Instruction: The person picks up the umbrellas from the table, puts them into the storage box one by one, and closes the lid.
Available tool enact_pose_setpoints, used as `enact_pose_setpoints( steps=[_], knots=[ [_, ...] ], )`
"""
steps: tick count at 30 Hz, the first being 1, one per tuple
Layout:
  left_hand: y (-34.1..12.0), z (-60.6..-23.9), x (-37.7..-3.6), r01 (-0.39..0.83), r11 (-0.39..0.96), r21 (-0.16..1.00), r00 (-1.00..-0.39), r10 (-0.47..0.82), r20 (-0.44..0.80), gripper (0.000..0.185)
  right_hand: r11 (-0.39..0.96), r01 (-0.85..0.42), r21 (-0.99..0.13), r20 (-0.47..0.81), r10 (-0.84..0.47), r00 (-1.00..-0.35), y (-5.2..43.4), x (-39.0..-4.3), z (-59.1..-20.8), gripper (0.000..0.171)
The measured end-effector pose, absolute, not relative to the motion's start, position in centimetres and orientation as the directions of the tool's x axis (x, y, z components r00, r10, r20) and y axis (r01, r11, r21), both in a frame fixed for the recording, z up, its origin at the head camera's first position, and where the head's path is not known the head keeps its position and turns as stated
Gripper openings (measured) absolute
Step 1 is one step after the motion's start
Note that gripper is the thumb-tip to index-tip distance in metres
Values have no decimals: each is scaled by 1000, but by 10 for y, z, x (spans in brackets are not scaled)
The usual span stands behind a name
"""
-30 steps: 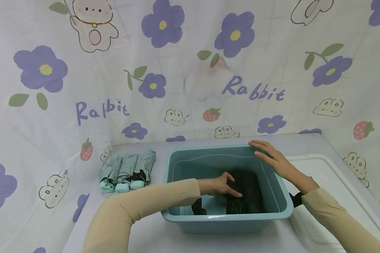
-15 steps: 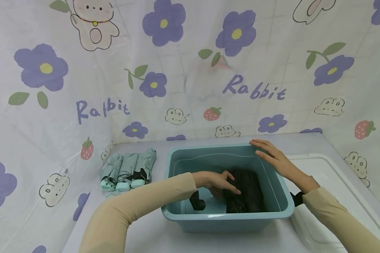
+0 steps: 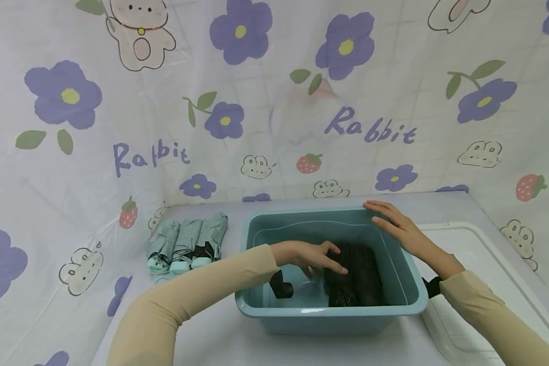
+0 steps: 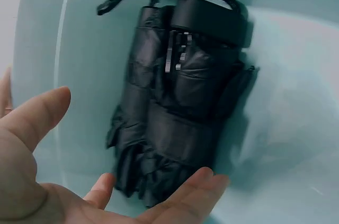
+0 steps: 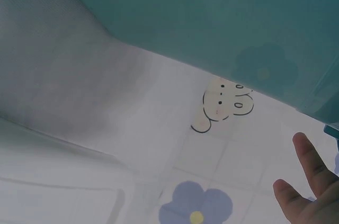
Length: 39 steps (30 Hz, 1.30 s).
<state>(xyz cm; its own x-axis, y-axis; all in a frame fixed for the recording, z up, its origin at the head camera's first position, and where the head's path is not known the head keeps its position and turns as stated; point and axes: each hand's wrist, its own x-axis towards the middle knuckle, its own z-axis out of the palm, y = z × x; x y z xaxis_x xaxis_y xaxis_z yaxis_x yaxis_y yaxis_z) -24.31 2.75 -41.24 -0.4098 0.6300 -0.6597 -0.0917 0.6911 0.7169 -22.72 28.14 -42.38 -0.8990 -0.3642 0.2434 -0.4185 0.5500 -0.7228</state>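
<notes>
Two black folded umbrellas (image 4: 180,107) lie side by side in the right part of a blue-green plastic bin (image 3: 331,312). Their wrist straps and one blocky handle show in the left wrist view. Just above them, inside the bin, my left hand (image 3: 306,255) has its fingers spread and holds nothing. Its fingertips overlap the near end of the umbrellas in the left wrist view. My right hand (image 3: 397,230) rests on the bin's far right corner with fingers extended along the rim. The right wrist view catches only a few of its fingers (image 5: 312,168) beside the bin's outer wall.
Several pale green folded umbrellas (image 3: 186,243) lie in a row on the table, left of the bin. A white lid (image 3: 476,284) is flat on the table to the right, partly under the right forearm. A patterned curtain (image 3: 274,117) hangs behind.
My left hand has let go of the black umbrellas and drawn back slightly up and to the left, its fingers spreading. The right hand stays on the rim.
</notes>
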Motion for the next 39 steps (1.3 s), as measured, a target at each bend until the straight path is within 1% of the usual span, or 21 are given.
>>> enact_pose_setpoints(
  steps=[7, 11, 15, 20, 24, 30, 39],
  knots=[
    [22, -396, -241, -51, 666, 744, -420, 662, -621, 66, 545, -438, -714, 261, -374, -890, 282, -228, -424, 43],
    [17, -392, -239, -42, 657, 753, -409, 676, -613, 66, 544, -433, -718, 258, -370, -892, 281, -228, -424, 43],
    [10, -388, -238, -26, 640, 768, -404, 696, -593, 62, 538, -432, -724, 259, -368, -893, 282, -228, -426, 43],
    [2, -377, -236, 26, 632, 774, -417, 711, -567, 58, 529, -442, -725, 275, -366, -889, 282, -228, -427, 42],
    [-5, -368, -236, 65, 610, 790, -419, 735, -533, 56, 529, -441, -725, 275, -364, -890, 282, -229, -426, 43],
    [-19, -363, -236, 92, 562, 822, -422, 770, -479, 53, 546, -431, -719, 265, -358, -895, 282, -227, -426, 43],
    [-39, -352, -232, 132, 495, 859, -449, 802, -393, 49, 535, -446, -718, 284, -359, -889, 282, -228, -427, 43]
  ],
)
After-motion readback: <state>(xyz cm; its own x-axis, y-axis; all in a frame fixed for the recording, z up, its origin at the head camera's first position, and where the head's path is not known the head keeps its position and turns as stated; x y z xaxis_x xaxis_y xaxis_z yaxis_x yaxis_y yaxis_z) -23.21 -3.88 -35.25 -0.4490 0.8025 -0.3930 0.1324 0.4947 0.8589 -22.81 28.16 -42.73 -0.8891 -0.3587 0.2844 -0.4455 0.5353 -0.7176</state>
